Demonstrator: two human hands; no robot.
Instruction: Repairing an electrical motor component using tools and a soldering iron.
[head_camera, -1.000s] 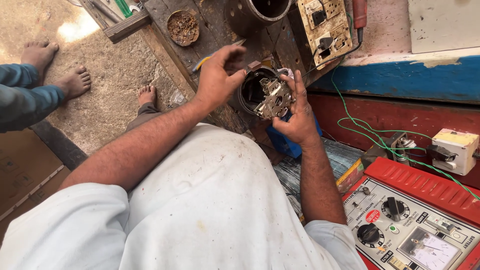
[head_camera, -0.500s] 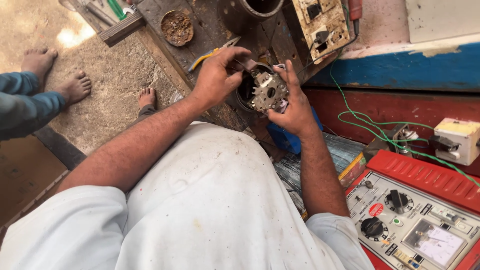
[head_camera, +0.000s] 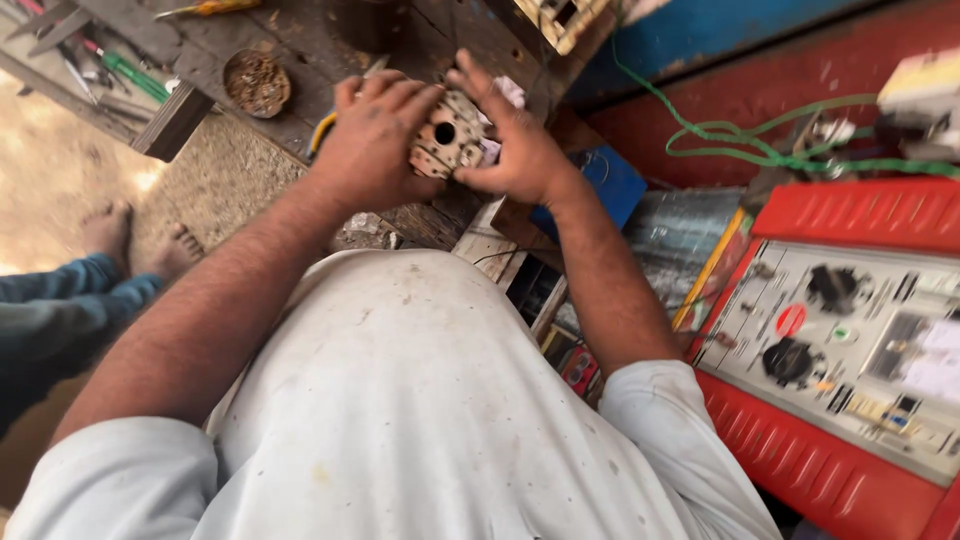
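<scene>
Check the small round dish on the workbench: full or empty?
Not empty. The small round dish, on the wooden workbench left of the hands, holds brownish bits across its bottom. What the bits are cannot be told.

A worn, dark wooden workbench (head_camera: 300, 50) lies under and beyond the hands. To their left a gritty concrete floor (head_camera: 215, 185) catches a patch of sunlight. To their right runs a wall (head_camera: 740, 50) painted blue above and red below.
</scene>
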